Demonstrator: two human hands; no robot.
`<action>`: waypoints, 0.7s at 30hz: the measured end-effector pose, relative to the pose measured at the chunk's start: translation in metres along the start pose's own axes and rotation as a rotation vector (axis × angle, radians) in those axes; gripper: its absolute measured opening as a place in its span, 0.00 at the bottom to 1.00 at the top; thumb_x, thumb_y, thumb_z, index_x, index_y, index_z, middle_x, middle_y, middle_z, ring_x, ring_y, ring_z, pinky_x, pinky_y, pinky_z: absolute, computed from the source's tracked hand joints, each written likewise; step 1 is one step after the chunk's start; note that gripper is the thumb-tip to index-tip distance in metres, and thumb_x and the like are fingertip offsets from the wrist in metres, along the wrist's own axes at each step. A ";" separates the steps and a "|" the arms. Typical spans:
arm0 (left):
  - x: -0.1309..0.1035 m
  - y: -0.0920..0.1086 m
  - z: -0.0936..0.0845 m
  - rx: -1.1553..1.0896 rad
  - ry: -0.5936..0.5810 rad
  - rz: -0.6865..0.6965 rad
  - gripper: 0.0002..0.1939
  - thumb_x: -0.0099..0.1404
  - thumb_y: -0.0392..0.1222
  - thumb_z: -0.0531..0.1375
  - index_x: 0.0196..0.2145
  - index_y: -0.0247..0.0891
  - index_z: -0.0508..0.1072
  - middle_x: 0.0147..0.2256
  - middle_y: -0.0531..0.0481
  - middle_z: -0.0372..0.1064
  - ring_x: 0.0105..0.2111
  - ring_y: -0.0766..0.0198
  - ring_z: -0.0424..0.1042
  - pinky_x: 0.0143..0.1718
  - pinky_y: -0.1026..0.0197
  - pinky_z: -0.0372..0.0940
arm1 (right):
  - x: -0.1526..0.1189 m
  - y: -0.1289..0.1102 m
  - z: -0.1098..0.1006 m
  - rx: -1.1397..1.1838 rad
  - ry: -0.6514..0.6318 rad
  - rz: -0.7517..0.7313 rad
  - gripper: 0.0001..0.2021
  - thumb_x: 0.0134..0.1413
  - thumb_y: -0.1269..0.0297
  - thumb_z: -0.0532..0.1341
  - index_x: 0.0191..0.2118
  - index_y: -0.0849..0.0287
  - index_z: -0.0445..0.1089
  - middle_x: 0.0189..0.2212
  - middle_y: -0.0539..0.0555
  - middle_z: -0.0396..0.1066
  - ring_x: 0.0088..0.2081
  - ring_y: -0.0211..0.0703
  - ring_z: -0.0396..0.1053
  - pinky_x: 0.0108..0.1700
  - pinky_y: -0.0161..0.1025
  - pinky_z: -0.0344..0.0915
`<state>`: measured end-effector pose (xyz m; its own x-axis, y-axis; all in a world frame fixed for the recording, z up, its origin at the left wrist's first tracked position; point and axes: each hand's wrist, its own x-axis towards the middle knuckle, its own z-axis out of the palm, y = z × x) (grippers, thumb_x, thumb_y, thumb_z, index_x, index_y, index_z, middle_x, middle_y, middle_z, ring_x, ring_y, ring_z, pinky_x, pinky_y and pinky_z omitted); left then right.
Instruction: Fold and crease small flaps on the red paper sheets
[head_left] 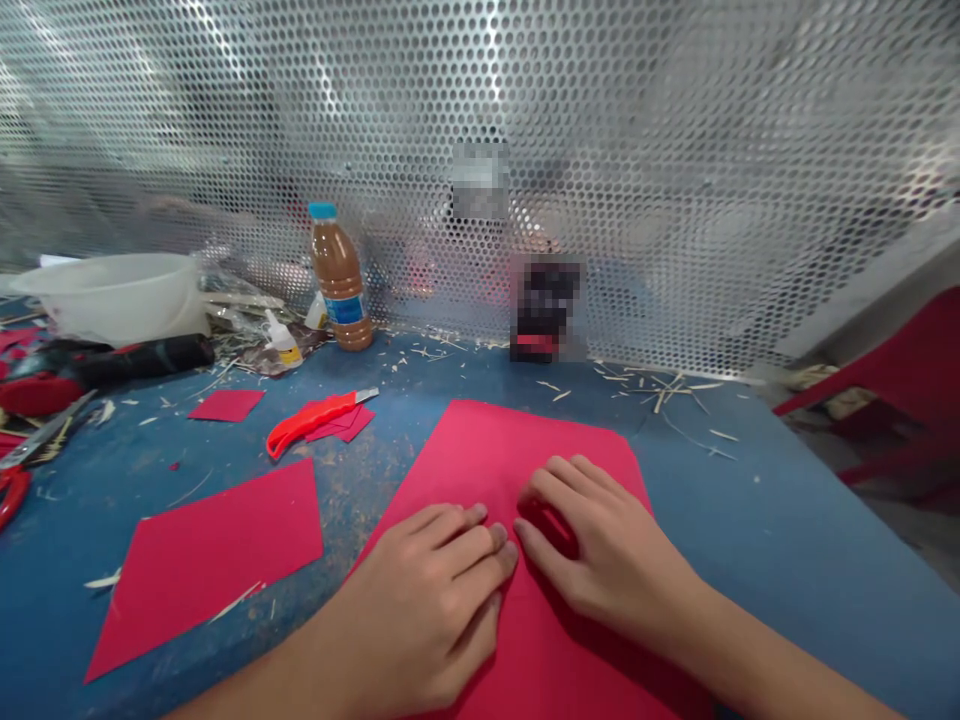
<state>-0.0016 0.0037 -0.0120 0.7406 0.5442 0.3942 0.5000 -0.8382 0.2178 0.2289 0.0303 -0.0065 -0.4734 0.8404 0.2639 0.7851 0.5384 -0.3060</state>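
Note:
A large red sheet of paper lies on the blue table in front of me. My left hand rests palm down on it, its slightly bent fingers pressing the surface near the middle. Just to the right, my right hand touches the same sheet with curved fingers. A small gap shows between its thumb and index finger, and I see nothing held there. A smaller red sheet of paper lies to the left. Beyond it, an orange craft knife with its blade out rests on small red paper pieces.
Behind the table stands a perforated metal panel. At the back left are a brown-filled bottle, a small glue bottle, a white basin, a red-and-black power tool and scissors. Straw scraps lie scattered about.

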 end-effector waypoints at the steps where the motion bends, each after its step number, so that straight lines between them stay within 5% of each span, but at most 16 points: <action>1: 0.000 0.000 0.000 -0.004 0.001 0.000 0.17 0.74 0.35 0.55 0.57 0.33 0.75 0.52 0.44 0.79 0.52 0.48 0.76 0.58 0.44 0.71 | 0.004 0.002 -0.001 0.014 -0.037 0.019 0.06 0.65 0.68 0.60 0.34 0.55 0.65 0.32 0.53 0.71 0.35 0.49 0.65 0.39 0.45 0.59; 8: 0.001 0.000 0.002 -0.020 0.004 -0.015 0.16 0.74 0.36 0.56 0.56 0.34 0.75 0.51 0.44 0.78 0.51 0.50 0.75 0.59 0.45 0.70 | 0.021 0.003 0.003 0.086 -0.070 0.024 0.17 0.60 0.74 0.57 0.25 0.54 0.50 0.21 0.48 0.62 0.28 0.44 0.58 0.32 0.42 0.50; 21: 0.000 0.000 0.003 -0.034 0.007 -0.013 0.15 0.75 0.36 0.55 0.56 0.34 0.75 0.52 0.46 0.79 0.52 0.50 0.76 0.60 0.47 0.69 | 0.051 0.022 0.018 0.187 0.050 0.098 0.17 0.61 0.70 0.56 0.25 0.53 0.49 0.20 0.46 0.58 0.26 0.41 0.55 0.28 0.40 0.47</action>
<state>-0.0001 0.0037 -0.0144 0.7308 0.5548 0.3976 0.4939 -0.8319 0.2531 0.2146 0.0866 -0.0162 -0.3748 0.8875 0.2679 0.7365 0.4606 -0.4954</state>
